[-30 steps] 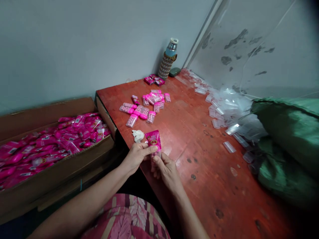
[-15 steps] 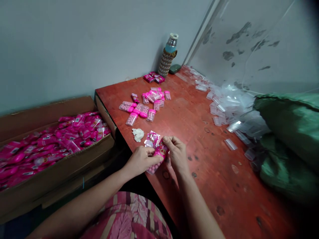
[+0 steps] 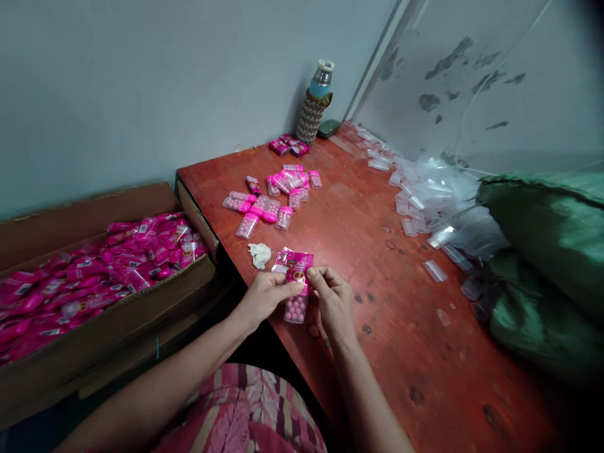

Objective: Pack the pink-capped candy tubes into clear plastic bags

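Note:
Between my two hands is a clear candy container point(image 3: 295, 309) full of pink balls, with a printed pink label sleeve point(image 3: 301, 262) over its upper part. My left hand point(image 3: 265, 297) pinches it from the left, thumb across the front. From the right, my right hand point(image 3: 333, 296) grips the sleeve's edge between thumb and fingers. Behind them a shiny label piece point(image 3: 280, 261) lies on the table, partly covered. A crumpled white wad point(image 3: 259, 255) sits just left of it. Farther back lies a group of filled candy containers point(image 3: 265, 206) with pink caps.
At left, a cardboard box point(image 3: 198, 270) holds many pink packs point(image 3: 127, 258). Clear empty containers point(image 3: 415, 201) are heaped at right beside a green sack point(image 3: 533, 277). A bottle point(image 3: 311, 116) in a knitted cover and small pink boxes point(image 3: 289, 145) stand at the back of the red table point(image 3: 377, 352).
The container has turned from slanted to nearly upright in my hands, its printed front now facing me. My left hand has shifted slightly, and the label sleeve shows more fully.

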### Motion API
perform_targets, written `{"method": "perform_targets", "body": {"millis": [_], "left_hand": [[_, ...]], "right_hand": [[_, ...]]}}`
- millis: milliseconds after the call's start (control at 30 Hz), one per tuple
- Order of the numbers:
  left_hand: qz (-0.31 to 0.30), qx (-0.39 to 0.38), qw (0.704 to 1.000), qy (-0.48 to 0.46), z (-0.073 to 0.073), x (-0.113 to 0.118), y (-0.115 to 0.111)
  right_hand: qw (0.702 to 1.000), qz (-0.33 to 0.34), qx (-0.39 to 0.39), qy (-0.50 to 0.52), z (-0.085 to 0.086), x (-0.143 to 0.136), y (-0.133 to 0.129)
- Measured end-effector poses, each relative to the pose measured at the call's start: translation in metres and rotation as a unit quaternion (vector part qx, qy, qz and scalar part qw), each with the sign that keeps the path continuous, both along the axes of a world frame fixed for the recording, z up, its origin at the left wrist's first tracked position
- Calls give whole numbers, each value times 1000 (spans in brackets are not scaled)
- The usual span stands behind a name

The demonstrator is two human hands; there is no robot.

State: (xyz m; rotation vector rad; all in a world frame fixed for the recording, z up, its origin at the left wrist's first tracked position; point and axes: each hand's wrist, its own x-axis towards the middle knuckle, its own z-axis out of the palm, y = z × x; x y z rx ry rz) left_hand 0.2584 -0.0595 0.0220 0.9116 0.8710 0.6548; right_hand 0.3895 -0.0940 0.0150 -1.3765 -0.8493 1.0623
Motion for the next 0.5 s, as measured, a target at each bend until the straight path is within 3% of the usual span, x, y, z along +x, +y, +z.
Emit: {"method": "perform_targets", "body": {"millis": [100, 167, 267, 367, 500], "left_hand": [[17, -12, 999, -24, -1, 0, -1], [60, -15, 997, -41, -2, -1, 1], [121, -13, 990, -71, -3, -1, 4], [121, -31, 986, -112, -3, 1, 7], [127, -71, 974, -172, -1, 3, 6]], "right_hand": [[999, -45, -16, 17, 0, -3, -1], [997, -69, -15, 21, 0, -7, -6], [998, -21, -20, 50, 1, -15, -20], [994, 35, -34, 103, -1, -25, -31], [994, 2, -34, 101, -5, -33, -33]]}}
